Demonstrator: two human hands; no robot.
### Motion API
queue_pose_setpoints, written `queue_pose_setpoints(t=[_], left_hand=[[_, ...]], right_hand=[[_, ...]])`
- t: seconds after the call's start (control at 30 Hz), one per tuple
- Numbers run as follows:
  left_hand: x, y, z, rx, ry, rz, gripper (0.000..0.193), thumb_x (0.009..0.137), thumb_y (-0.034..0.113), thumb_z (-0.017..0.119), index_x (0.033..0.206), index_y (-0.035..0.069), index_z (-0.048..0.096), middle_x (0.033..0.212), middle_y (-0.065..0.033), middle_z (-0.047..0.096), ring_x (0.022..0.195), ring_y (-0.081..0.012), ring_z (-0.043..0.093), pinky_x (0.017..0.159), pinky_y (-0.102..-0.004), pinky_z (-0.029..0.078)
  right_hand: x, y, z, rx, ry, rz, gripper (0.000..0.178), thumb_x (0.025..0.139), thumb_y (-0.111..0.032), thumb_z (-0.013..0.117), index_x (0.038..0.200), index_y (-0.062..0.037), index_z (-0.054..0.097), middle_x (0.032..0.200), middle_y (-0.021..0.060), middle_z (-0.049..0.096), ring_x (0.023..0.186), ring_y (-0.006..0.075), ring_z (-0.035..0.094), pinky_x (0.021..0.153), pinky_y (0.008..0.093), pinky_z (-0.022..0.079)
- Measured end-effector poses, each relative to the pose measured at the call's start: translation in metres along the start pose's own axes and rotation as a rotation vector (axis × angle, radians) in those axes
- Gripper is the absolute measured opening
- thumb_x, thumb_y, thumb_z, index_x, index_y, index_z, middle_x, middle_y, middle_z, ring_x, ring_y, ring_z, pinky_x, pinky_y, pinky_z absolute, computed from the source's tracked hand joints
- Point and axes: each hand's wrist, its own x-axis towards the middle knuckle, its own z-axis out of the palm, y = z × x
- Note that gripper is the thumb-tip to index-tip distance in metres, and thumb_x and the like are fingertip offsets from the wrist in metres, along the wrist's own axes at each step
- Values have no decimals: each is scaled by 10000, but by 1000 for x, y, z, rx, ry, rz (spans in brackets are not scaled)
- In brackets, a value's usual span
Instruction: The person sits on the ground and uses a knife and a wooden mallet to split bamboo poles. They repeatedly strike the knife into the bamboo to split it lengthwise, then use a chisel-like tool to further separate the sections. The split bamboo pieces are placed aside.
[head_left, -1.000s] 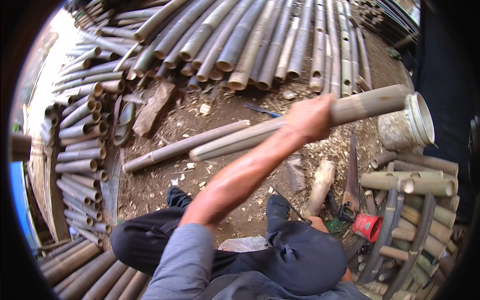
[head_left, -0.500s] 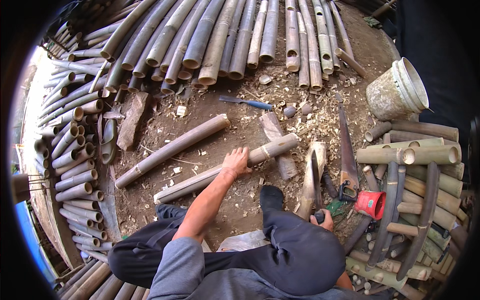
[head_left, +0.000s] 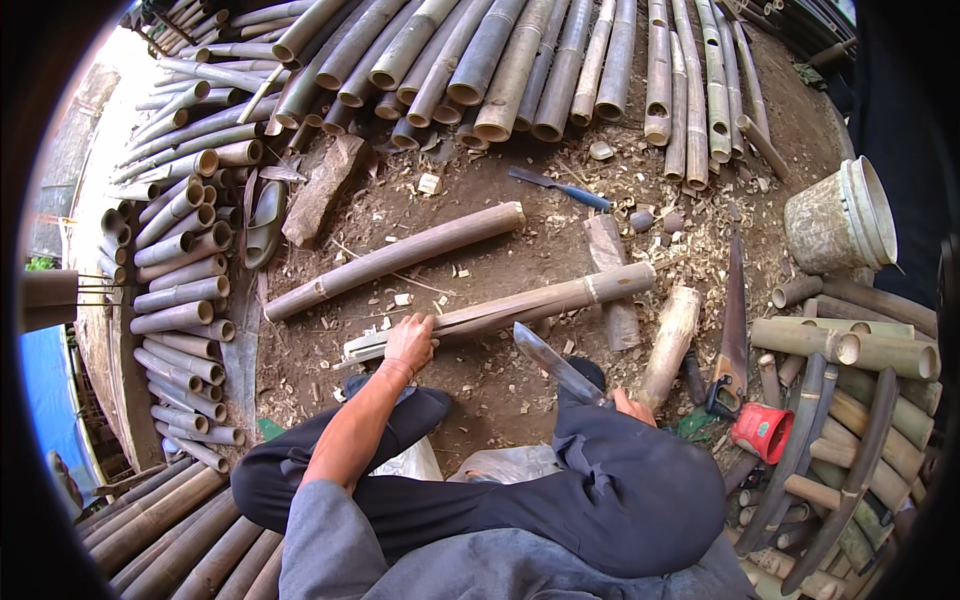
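My left hand [head_left: 410,343] grips the near, split end of a long bamboo pole [head_left: 540,300] that lies across the dirt in front of my knees. Mostly hidden behind my right knee, my right hand [head_left: 632,405] holds a big knife [head_left: 555,364] whose blade points up and to the left toward the pole. A second bamboo pole [head_left: 395,259] lies just beyond, parallel to the first one. I sit on the ground in dark trousers.
Stacks of bamboo poles [head_left: 500,50] ring the dirt patch at the back, left and right. A hand saw [head_left: 733,320], a wooden mallet [head_left: 670,345], a red cup [head_left: 762,432], a white bucket [head_left: 842,218], a blue-handled blade [head_left: 560,186] and a log [head_left: 322,190] lie around.
The pole, held up in the air a second ago, has come down onto the ground. My left hand slid to its near end. The knife has come into view in my right hand.
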Motion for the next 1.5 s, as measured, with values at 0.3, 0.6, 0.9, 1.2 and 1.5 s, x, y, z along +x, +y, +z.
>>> queue_pose_setpoints(t=[0.3, 0.6, 0.9, 1.2, 1.5], left_hand=[[18, 50, -33, -41, -265, -112, 340, 831, 358, 742, 1074, 121, 719, 990, -187, 725, 958, -369, 697, 844, -469, 551], [31, 48, -36, -129, -263, -60, 320, 812, 341, 743, 996, 79, 727, 952, -214, 722, 943, -387, 699, 843, -475, 563], [40, 79, -148, -15, -246, 7, 406, 733, 412, 760, 999, 106, 744, 956, -192, 731, 900, -359, 715, 855, -455, 572], [24, 62, -142, 97, -146, 187, 406, 983, 437, 517, 925, 79, 700, 979, -176, 653, 878, -347, 676, 797, -472, 545], [39, 4, -22, -294, 158, -63, 478, 898, 333, 672, 1250, 27, 563, 1176, -224, 596, 1061, -367, 589, 898, -457, 472]], right_hand=[[20, 1, 21, 224, 93, 259, 488, 792, -409, 783, 1086, -56, 617, 951, 220, 698, 917, 405, 676, 803, 450, 520], [33, -3, 6, -30, 58, 330, 341, 840, -223, 704, 1075, -2, 592, 993, 227, 714, 844, 362, 714, 746, 440, 557], [4, 36, 0, 471, 15, 157, 410, 782, -300, 777, 1018, 15, 665, 885, 166, 707, 856, 256, 688, 776, 373, 528], [13, 71, -49, 899, 151, 332, 213, 873, -162, 742, 892, -12, 591, 666, 19, 577, 505, 127, 571, 459, 296, 473], [14, 92, -31, 446, 855, 492, 453, 799, -272, 771, 1094, 5, 567, 836, 215, 684, 809, 361, 690, 744, 456, 531]])
